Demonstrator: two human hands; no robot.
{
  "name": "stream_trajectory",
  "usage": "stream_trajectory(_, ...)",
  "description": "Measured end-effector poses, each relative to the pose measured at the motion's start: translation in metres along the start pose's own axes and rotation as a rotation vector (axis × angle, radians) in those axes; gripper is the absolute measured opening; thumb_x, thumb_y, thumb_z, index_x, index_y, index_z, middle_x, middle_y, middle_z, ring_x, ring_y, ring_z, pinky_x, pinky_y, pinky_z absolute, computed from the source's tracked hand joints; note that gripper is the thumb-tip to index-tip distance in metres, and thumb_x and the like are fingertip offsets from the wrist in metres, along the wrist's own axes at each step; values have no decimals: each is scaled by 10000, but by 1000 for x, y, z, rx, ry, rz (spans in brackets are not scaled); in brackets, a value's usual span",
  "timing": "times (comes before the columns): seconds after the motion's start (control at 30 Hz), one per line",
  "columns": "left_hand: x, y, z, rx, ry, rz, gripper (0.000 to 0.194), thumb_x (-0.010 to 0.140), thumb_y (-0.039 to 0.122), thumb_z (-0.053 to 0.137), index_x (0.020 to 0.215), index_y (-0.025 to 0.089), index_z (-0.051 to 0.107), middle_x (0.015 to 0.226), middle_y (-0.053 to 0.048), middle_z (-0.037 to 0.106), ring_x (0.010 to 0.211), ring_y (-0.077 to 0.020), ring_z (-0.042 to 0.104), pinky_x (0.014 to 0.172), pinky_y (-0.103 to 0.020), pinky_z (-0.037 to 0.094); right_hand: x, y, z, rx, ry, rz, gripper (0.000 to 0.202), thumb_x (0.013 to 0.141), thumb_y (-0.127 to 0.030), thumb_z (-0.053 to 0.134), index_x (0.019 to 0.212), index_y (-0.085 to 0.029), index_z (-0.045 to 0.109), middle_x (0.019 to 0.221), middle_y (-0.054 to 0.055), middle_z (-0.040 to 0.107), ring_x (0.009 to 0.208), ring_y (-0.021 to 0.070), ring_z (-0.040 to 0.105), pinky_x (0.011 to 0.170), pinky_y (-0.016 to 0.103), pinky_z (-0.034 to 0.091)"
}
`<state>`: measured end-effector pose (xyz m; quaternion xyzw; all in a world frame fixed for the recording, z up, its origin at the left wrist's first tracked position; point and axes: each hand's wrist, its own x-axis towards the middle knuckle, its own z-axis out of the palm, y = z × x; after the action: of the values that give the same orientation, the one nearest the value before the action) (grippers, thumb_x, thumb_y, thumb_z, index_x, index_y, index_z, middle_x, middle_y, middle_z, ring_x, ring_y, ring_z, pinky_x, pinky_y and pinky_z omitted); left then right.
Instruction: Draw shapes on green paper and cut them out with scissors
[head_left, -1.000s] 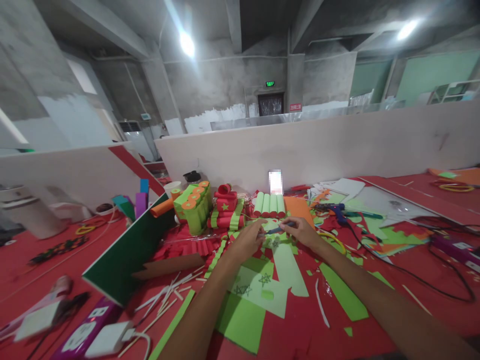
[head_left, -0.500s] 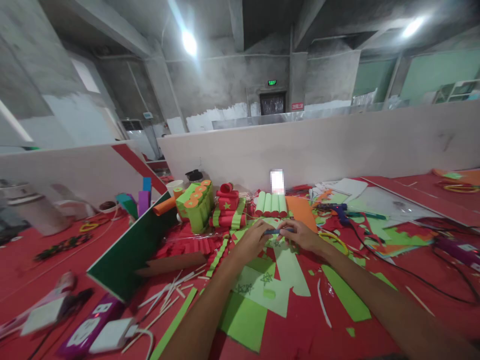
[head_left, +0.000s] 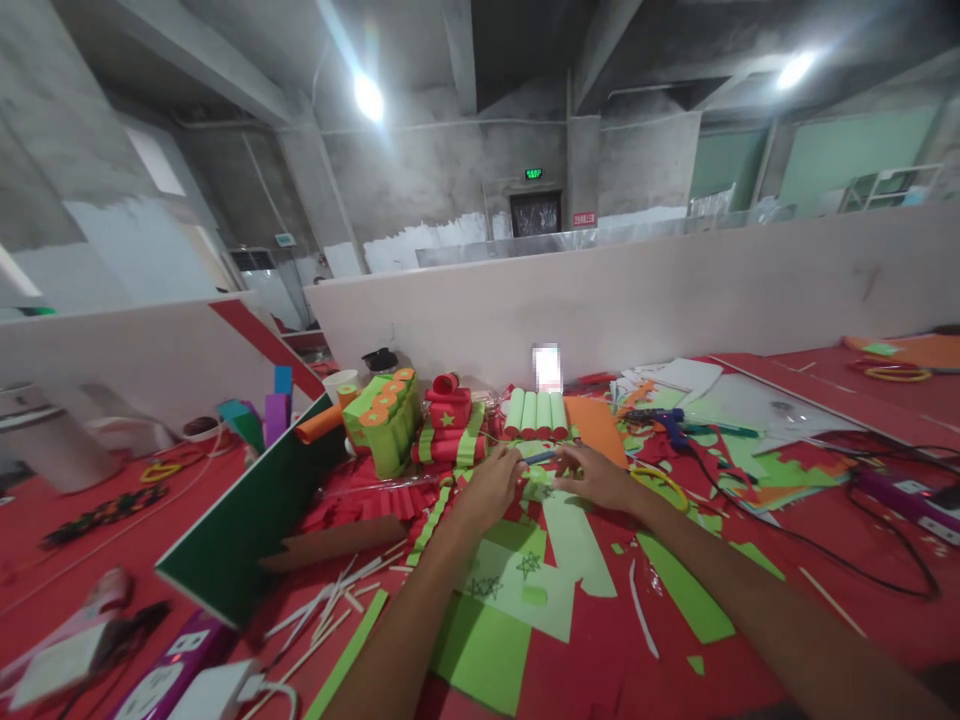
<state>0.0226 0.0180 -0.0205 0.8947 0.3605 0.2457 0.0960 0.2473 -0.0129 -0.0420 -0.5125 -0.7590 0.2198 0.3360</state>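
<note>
A slim blue pen-like object point(head_left: 538, 458) spans the gap between my two hands, above light green paper with star drawings point(head_left: 529, 565). My left hand point(head_left: 495, 485) has its fingers closed at the object's left end. At its right end are the bent, closed fingers of my right hand point(head_left: 592, 477). Just beyond lie pale green rolls point(head_left: 535, 412) with red ends. Red rolls point(head_left: 450, 445) wrapped in green strips sit left of them, beside a green bundle point(head_left: 386, 425) topped with orange.
A dark green board point(head_left: 247, 530) leans at the left, near white sticks point(head_left: 330, 600). To the right are a blue glue gun point(head_left: 675, 430), its black cable, a yellow tape ring point(head_left: 660, 487) and green scraps. A lit phone point(head_left: 547, 367) stands against the white partition point(head_left: 637, 300).
The camera view has shifted slightly. Both hands remain at the blue object, which now shows more of its length between them and tilts a little more.
</note>
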Motion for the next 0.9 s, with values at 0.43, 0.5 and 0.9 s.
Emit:
stream_trajectory(0.43, -2, -26, 7, 389, -50, -329, 192, 881, 237, 464, 1037, 169, 554, 1087, -136, 555, 998, -280, 549, 801, -367, 417, -4, 4, -7, -323, -226, -84, 768, 600, -562, 776, 1254, -234, 545, 1182, 111, 581, 1084, 306, 502, 926, 415, 371)
stream_trajectory(0.5, -3, -25, 7, 413, -53, -318, 214, 844, 224, 520, 1048, 167, 556, 1103, -141, 566, 1039, -301, 535, 838, -392, 408, -4, 5, -8, -305, -235, -78, 752, 618, -532, 777, 1267, -242, 532, 1171, 103, 590, 1060, 293, 515, 892, 395, 389)
stream_trajectory(0.9, -4, -2, 15, 14, -144, 110, 238, 904, 233, 428, 1112, 196, 538, 1017, -77, 638, 952, -209, 572, 799, -294, 423, -7, -8, -10, -161, -267, -90, 552, 705, -277, 725, 1222, -228, 537, 1027, 51, 625, 863, 205, 566, 718, 287, 443)
